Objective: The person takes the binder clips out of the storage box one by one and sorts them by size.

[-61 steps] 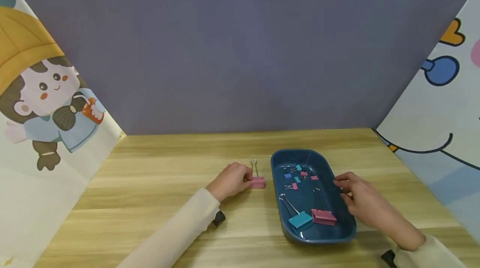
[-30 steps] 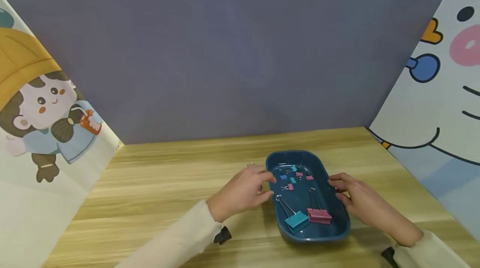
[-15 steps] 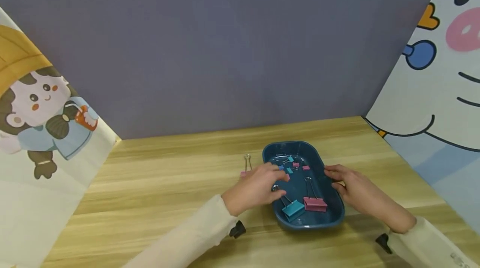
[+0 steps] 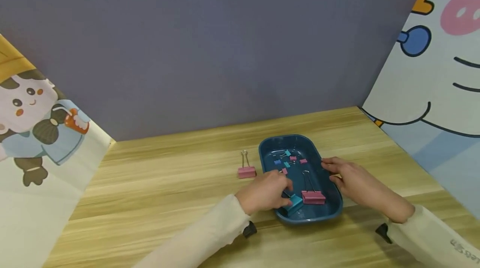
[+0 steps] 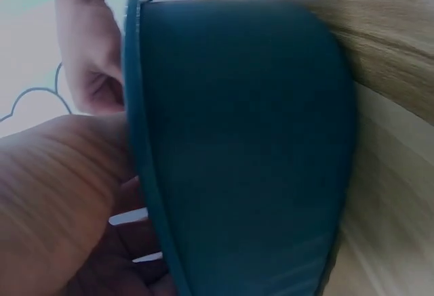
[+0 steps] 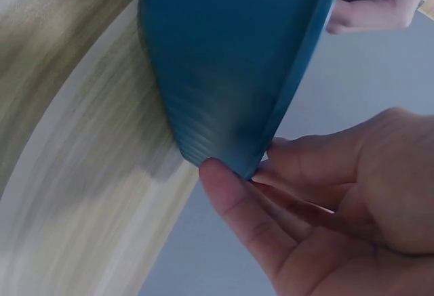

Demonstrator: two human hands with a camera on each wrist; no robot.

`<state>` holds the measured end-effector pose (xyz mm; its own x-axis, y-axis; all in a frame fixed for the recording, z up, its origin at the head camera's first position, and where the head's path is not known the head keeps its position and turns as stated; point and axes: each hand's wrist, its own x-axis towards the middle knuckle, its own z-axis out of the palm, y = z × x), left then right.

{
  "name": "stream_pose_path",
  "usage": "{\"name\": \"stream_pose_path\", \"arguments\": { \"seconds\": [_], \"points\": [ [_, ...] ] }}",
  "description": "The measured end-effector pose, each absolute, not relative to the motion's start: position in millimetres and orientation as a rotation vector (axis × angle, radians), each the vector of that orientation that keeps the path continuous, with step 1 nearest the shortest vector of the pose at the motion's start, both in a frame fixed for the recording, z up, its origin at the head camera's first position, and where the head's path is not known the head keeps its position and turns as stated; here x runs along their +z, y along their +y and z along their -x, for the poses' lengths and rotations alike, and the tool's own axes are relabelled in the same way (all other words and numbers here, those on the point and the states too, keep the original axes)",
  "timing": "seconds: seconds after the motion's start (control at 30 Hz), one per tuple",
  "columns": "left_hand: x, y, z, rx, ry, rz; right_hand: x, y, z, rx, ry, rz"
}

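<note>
In the lower centre of the head view, on a pale wooden table (image 4: 157, 184), we recorded one dark blue oval tray (image 4: 335, 207) lying flat. Inside it, toward its lower end, lay one large teal binder clip (image 4: 295, 203) and, just beside it to the right, one large pink binder clip (image 4: 313, 196) with its wire handles pointing up the frame. In the upper half of the tray we counted several small clips (image 4: 289, 159), teal, pink and blue, scattered apart.

Our left hand (image 4: 267, 193) reached over the tray's left rim, its fingers curled at the teal clip; we could not tell whether they pinched it or only touched it. In the left wrist view the left hand (image 5: 61, 208) lay against the tray's rim (image 5: 146, 174), and the clip itself was hidden there.

Our right hand (image 4: 354, 182) rested at the tray's right edge. The right wrist view showed the right hand (image 6: 325, 208) pinching the rim, the thumb (image 6: 237, 201) below and the fingers above.

Left of the tray, apart from it, one more pink clip (image 4: 246, 171) stood alone on the table. Cream sleeves (image 4: 202, 239) covered both forearms. Cartoon panels (image 4: 41, 122) closed the frame at left and right, and a grey-purple wall (image 4: 225, 43) filled the upper middle.
</note>
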<state>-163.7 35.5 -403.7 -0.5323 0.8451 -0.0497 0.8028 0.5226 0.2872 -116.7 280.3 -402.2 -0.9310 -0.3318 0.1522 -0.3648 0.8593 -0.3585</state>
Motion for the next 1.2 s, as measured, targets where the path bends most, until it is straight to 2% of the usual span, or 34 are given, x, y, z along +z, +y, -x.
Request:
{"name": "stream_pose_path", "arguments": {
  "seconds": [0.43, 0.73, 1.2],
  "points": [
    [-409.5, 65.9, 152.1, 0.295, 2.597, -1.379, -404.7, 277.8, 106.5, 0.595, -2.957, -0.545],
    [-403.4, 92.1, 161.4, 0.239, 2.561, -1.447, -394.2, 287.9, 114.1, 0.509, -2.930, -0.606],
    [-417.6, 103.2, 149.3, 0.094, 2.614, -1.265, -400.7, 275.6, 113.6, 0.530, -2.931, -0.612]
  ]
}}
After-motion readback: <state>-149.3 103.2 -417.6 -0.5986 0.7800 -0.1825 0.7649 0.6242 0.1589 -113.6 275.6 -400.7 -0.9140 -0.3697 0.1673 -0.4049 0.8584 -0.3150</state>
